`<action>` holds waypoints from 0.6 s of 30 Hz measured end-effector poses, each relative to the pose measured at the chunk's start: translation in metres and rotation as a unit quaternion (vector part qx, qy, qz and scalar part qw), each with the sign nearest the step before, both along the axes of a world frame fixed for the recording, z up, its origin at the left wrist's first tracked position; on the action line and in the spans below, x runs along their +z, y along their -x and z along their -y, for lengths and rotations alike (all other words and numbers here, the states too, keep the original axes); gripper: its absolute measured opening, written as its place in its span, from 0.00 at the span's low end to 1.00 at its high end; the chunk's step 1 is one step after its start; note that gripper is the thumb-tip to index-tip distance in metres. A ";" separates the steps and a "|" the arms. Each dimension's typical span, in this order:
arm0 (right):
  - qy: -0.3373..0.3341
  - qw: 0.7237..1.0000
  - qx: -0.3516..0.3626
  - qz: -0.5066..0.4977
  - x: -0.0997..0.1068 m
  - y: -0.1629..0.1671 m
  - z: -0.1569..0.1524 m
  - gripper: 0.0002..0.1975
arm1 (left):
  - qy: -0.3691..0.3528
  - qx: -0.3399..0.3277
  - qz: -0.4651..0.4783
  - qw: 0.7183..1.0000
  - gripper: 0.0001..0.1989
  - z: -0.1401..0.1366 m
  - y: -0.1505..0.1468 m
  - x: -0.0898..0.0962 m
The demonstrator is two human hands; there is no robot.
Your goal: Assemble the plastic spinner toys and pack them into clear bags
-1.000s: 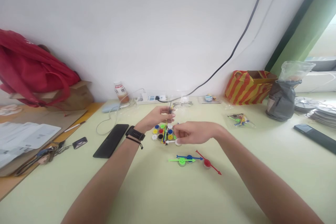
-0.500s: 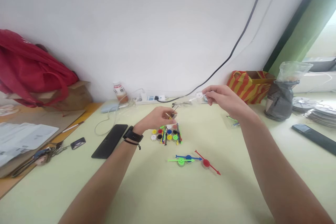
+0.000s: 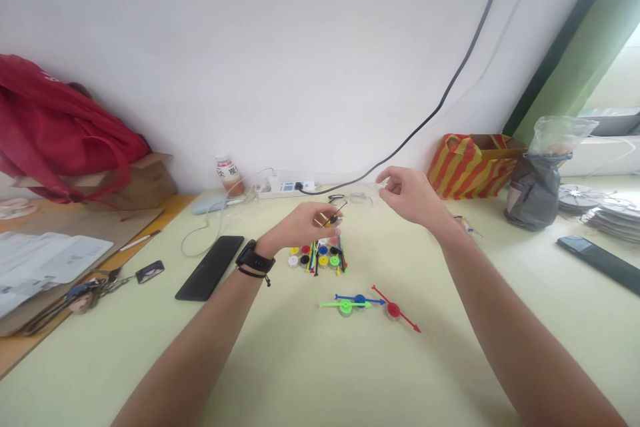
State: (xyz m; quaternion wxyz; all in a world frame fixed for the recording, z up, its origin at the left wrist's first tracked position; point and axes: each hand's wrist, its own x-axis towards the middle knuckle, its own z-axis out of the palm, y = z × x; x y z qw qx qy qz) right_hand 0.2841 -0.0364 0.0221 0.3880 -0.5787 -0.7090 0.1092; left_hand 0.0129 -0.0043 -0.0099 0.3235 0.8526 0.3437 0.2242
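Note:
My left hand [image 3: 309, 223], over the back of a cluster of small coloured discs [image 3: 323, 261] and arrows, is closed on a few arrow spinner pieces [image 3: 331, 219]. A dark pointer and pale ones stick out between its fingers. To the right, my right hand [image 3: 406, 193] is raised above the table near the wall, its fingers curled inward. What they hold, if anything, cannot be made out. Closer to me lie a green spinner [image 3: 345, 307], a blue spinner [image 3: 359, 301] and a red spinner [image 3: 393, 310], each an arrow on a round base.
A black phone [image 3: 210, 268] lies left of my left arm, and another dark phone [image 3: 600, 264] at far right. A power strip [image 3: 285, 189], a drink bottle [image 3: 229, 175], a striped bag [image 3: 475, 167] and a grey bag [image 3: 534, 193] stand along the wall.
My right hand has moved slightly right and down, and the white round thing at its fingertips no longer shows. My left hand stays nearly in place, its pieces turned a little.

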 end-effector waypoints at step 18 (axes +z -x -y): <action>-0.013 0.996 0.090 0.002 0.018 0.006 0.021 0.04 | 0.161 0.035 0.149 0.975 0.20 -0.004 -0.003 -0.014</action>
